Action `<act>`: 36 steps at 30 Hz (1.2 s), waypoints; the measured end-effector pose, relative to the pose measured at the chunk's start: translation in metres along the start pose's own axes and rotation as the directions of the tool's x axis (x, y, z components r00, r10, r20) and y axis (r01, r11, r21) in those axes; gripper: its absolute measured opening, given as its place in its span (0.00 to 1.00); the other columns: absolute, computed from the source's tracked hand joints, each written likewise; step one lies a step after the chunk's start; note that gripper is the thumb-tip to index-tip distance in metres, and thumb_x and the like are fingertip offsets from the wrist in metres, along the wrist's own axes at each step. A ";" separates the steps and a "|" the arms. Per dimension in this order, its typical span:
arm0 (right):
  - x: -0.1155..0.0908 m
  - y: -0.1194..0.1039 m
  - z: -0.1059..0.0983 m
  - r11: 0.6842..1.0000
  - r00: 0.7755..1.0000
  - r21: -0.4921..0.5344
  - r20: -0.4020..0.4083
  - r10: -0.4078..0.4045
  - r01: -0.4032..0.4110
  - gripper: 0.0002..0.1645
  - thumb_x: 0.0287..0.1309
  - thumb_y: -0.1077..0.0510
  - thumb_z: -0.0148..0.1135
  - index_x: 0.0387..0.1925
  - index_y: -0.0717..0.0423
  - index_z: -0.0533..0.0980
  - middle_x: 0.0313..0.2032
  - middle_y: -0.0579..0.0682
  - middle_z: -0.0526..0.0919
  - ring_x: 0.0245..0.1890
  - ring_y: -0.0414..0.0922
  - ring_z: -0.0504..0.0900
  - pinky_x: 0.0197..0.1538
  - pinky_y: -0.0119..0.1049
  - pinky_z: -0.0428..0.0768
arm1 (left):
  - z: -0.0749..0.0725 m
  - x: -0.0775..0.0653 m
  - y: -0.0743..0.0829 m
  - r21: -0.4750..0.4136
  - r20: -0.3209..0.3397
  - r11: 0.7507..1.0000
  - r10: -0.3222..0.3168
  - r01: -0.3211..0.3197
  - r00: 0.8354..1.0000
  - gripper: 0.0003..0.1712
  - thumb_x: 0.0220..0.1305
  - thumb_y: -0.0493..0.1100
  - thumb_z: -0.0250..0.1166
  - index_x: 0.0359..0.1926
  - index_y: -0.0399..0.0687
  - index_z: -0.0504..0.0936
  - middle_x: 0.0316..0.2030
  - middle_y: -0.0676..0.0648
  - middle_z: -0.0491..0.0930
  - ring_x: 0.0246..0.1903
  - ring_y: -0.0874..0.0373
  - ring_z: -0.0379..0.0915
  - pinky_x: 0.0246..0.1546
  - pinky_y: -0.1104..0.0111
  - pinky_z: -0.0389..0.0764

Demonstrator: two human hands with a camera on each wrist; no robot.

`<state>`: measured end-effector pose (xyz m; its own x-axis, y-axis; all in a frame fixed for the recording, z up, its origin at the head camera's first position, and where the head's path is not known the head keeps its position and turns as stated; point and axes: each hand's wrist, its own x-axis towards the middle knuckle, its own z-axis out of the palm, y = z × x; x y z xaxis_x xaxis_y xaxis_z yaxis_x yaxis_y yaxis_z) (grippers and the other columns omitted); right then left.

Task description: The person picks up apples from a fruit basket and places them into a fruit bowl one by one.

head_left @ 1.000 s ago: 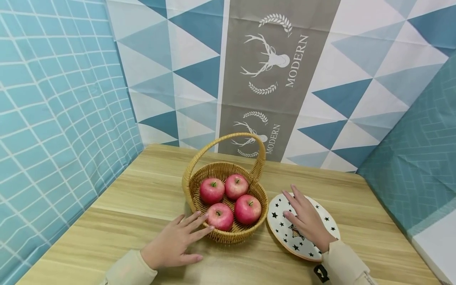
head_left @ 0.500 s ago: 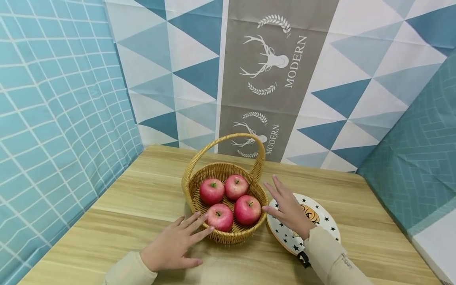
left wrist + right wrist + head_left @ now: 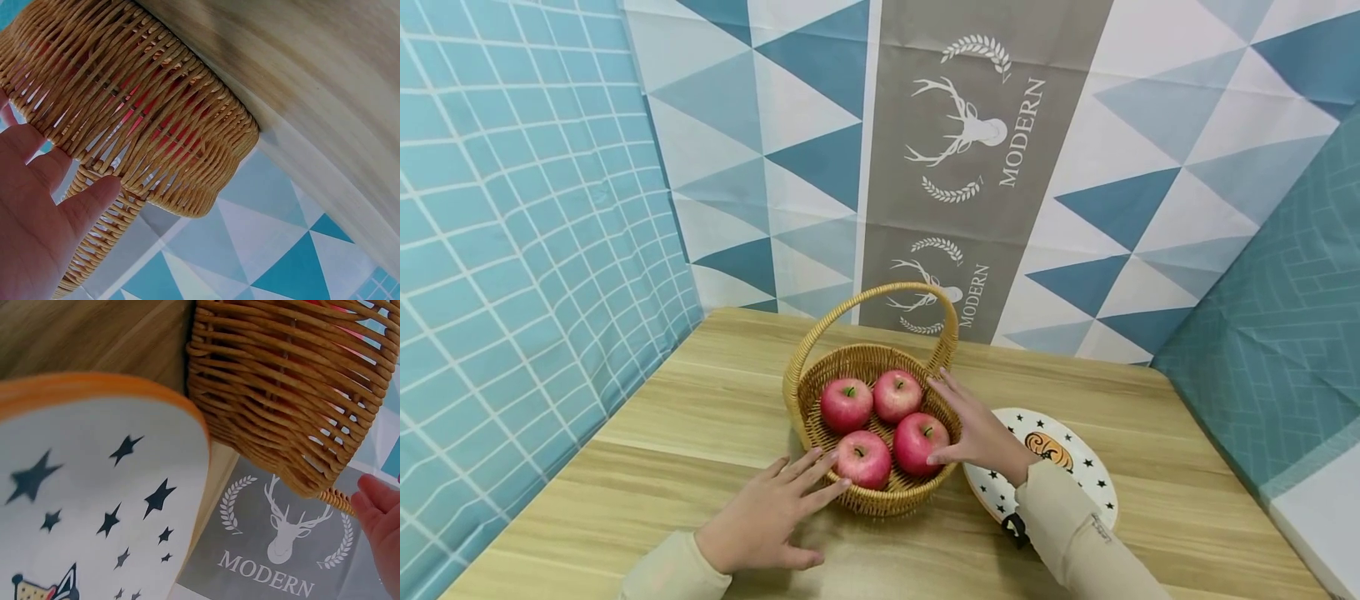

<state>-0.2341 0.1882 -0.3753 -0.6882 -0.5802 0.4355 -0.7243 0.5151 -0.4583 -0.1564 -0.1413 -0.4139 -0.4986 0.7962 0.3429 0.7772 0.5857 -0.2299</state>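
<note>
Several red apples [image 3: 862, 459] lie in a wicker basket [image 3: 880, 502] with a tall arched handle [image 3: 880, 290]. My left hand [image 3: 767, 517] rests its straight fingers on the basket's near-left rim, close to the nearest apple; the left wrist view shows those fingertips against the woven wall [image 3: 137, 106]. Over the basket's right rim reaches my right hand [image 3: 981, 429], fingers extended and thumb spread, above the right-hand apple [image 3: 917, 444]. Whether it touches that apple I cannot tell. A white plate [image 3: 1086, 475] with black stars lies right of the basket, partly under my right sleeve.
The basket and plate stand on a wood-grain table [image 3: 700, 442]. A patterned backdrop [image 3: 820, 167] rises at the back edge, with a blue grid sheet [image 3: 512, 208] on the left and a teal sheet [image 3: 1285, 333] on the right. A white object [image 3: 1318, 508] sits at the right edge.
My right hand has moved left from above the plate to over the basket's right side, uncovering more of the plate. The left hand has stayed at the rim.
</note>
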 end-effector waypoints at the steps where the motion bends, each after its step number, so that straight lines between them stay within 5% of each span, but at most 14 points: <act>1: 0.001 0.000 0.001 1.000 1.000 0.009 0.002 -0.004 0.004 0.66 0.40 0.26 0.64 0.69 0.66 0.57 0.68 0.74 0.51 0.66 0.72 0.52 0.55 0.71 0.60 | 0.000 0.000 0.000 0.000 0.001 1.000 -0.001 0.001 1.000 0.46 0.48 0.72 0.64 0.63 0.51 0.74 0.64 0.39 0.68 0.62 0.43 0.65 0.48 0.47 0.75; 5: 0.004 0.002 0.002 0.998 1.000 0.066 0.014 0.003 -0.004 0.71 0.37 0.19 0.57 0.69 0.67 0.57 0.68 0.74 0.50 0.67 0.71 0.50 0.56 0.71 0.58 | 0.000 0.000 0.000 -0.009 0.013 1.000 -0.010 0.010 1.000 0.46 0.49 0.72 0.63 0.63 0.51 0.74 0.64 0.39 0.68 0.63 0.43 0.64 0.48 0.47 0.75; 12: 0.008 0.006 0.005 0.990 0.999 0.141 0.050 0.019 -0.026 0.72 0.36 0.22 0.63 0.69 0.69 0.55 0.69 0.74 0.50 0.67 0.71 0.50 0.59 0.70 0.55 | -0.001 0.001 -0.001 -0.028 0.037 0.999 -0.017 0.018 0.999 0.45 0.50 0.71 0.64 0.64 0.52 0.74 0.65 0.40 0.67 0.63 0.43 0.64 0.47 0.46 0.75; 16: 0.010 0.005 0.005 0.969 0.995 0.238 0.082 0.050 -0.068 0.67 0.37 0.39 0.78 0.70 0.68 0.54 0.68 0.74 0.51 0.68 0.70 0.50 0.61 0.69 0.53 | -0.001 0.001 0.000 -0.034 0.032 0.999 -0.013 0.014 0.999 0.44 0.50 0.70 0.64 0.64 0.52 0.74 0.65 0.39 0.67 0.63 0.42 0.64 0.47 0.46 0.75; 20: 0.012 0.003 0.004 0.955 0.988 0.270 0.127 0.089 -0.121 0.63 0.34 0.59 0.80 0.70 0.67 0.55 0.69 0.72 0.52 0.69 0.68 0.50 0.63 0.66 0.52 | -0.001 0.000 0.000 -0.035 0.033 0.999 -0.018 0.020 0.999 0.45 0.49 0.70 0.64 0.64 0.52 0.73 0.65 0.40 0.67 0.63 0.43 0.64 0.47 0.47 0.75; 26: 0.015 0.005 0.005 0.953 0.972 0.234 0.181 0.151 -0.192 0.57 0.40 0.58 0.77 0.70 0.66 0.56 0.69 0.70 0.53 0.69 0.66 0.52 0.64 0.64 0.54 | -0.001 0.001 0.000 -0.033 0.041 0.999 -0.021 0.023 0.999 0.43 0.52 0.70 0.63 0.64 0.52 0.73 0.65 0.40 0.67 0.63 0.42 0.64 0.48 0.46 0.74; 36: 0.021 0.000 0.007 0.979 0.947 0.101 0.290 0.141 -0.176 0.53 0.40 0.57 0.77 0.67 0.66 0.62 0.66 0.68 0.62 0.66 0.64 0.59 0.63 0.59 0.61 | 0.001 -0.001 0.000 -0.039 -0.003 0.999 -0.014 0.014 1.000 0.44 0.50 0.69 0.64 0.64 0.51 0.73 0.64 0.39 0.68 0.62 0.42 0.65 0.47 0.45 0.74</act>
<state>-0.2481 0.1717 -0.3712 -0.7413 -0.6597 0.1235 -0.5836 0.5427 -0.6040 -0.1561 -0.1414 -0.4153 -0.5087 0.7873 0.3485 0.7843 0.5907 -0.1896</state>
